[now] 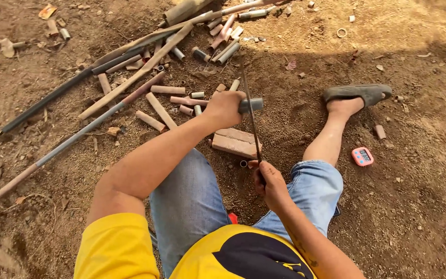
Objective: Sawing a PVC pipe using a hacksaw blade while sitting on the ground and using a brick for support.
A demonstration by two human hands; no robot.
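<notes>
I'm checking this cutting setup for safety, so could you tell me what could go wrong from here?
The left hand grips the grey pipe right beside the saw blade, so a slip could cut the fingers. The pipe seems held in the air above the brick, so it may twist or jump under the stroke. The right hand drives the blade towards the body, near the bare leg.

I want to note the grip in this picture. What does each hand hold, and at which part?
The left hand grips a short grey pipe at one end. The right hand holds a thin saw blade at its near end, laid across the pipe.
</notes>
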